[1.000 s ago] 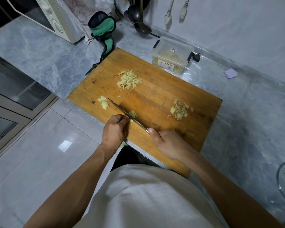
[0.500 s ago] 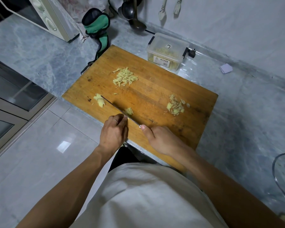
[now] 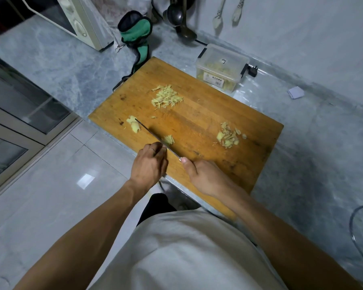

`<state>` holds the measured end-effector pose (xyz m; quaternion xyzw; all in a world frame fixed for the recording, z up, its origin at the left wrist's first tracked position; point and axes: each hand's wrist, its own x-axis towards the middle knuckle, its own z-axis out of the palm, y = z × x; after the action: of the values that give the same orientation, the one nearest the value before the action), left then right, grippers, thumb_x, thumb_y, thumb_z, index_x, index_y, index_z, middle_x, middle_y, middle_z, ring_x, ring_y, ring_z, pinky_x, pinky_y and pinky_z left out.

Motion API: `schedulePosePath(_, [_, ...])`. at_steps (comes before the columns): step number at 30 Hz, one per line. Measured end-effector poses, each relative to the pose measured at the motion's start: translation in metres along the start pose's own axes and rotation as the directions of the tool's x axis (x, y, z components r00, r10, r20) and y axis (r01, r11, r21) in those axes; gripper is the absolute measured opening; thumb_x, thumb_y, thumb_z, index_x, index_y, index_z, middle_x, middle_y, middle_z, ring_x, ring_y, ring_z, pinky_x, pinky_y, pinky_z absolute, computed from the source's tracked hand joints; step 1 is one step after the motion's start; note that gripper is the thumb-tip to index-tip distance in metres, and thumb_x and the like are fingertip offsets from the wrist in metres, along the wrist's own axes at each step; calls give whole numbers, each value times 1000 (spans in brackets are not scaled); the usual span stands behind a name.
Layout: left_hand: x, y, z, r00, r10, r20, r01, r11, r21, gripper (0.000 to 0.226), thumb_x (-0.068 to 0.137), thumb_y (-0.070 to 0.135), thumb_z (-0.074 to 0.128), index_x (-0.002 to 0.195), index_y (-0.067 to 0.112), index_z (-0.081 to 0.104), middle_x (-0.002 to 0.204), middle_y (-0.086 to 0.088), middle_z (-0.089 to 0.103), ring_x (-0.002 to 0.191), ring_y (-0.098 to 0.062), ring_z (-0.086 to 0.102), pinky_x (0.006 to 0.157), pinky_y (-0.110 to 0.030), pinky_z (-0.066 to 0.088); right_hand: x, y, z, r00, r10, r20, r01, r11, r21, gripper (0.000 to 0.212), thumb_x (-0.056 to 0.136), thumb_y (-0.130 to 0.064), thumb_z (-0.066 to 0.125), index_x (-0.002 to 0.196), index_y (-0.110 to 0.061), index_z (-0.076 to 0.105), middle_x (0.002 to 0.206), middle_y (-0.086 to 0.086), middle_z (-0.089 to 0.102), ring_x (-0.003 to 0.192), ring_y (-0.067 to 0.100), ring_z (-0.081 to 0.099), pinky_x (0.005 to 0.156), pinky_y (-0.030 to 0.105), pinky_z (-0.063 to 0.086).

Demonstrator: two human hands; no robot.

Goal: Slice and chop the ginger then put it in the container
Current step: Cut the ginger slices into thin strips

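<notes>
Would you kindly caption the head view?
Right hand holds knife, slicing ginger steadied by left hand.

**Knife edge-down at the near-left corner of the board**

Wooden cutting board (image 3: 197, 122) lies angled on grey marble counter (image 3: 67, 65). Right hand (image 3: 208, 176) grips the handle of the knife (image 3: 155, 139), thumb along the top; blade runs toward a ginger chunk (image 3: 133, 124). Left hand (image 3: 150, 164) has fingers curled beside the blade, probably steadying a small ginger piece (image 3: 169, 139), contact unclear. Pile of ginger strips (image 3: 166, 98) far side; ginger slices (image 3: 228, 136) right. Lidded plastic container (image 3: 221, 66) sits just past the board.
</notes>
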<state>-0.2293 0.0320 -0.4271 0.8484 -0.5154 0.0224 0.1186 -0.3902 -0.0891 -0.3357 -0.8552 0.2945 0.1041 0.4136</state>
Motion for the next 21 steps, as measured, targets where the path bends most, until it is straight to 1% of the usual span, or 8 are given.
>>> schedulePosePath(4, [-5,2,6,1000,-29,-4,29,998,-47,34,95,22,43,112,3,65,118,-14,58,92,-33,52,76,-42,47,-1,-4,-3,1000,1,6,-1,1000,-13,69,107,-53,22,55,-11,39,51,5,43,50,19,43,52,34,31])
schedulePosePath(8, [-5,2,7,1000,-9,-8,8,998,-61,37,99,25,43,116,2,66,123,-15,58,98,-33,54,81,-44,48,-3,-5,-5,1000,-6,4,6,1000,-10,70,108,-51,23,52,-11,36,47,4,39,44,17,38,49,33,27])
schedulePosePath(14, [-6,2,7,998,-7,-62,3,998,-67,36,96,24,47,116,1,67,122,-16,59,96,-33,53,78,-42,48,3,-6,-4,1000,10,21,-11,999,34,71,108,-52,23,51,-11,40,48,4,43,46,17,42,55,34,35])
schedulePosePath(21, [-8,2,10,999,-24,-32,22,997,-80,38,98,25,43,119,2,66,126,-14,57,101,-31,53,82,-41,47,-1,-7,-4,1000,17,12,-17,999,34,69,108,-51,24,53,-12,36,49,4,39,45,17,37,51,33,28])
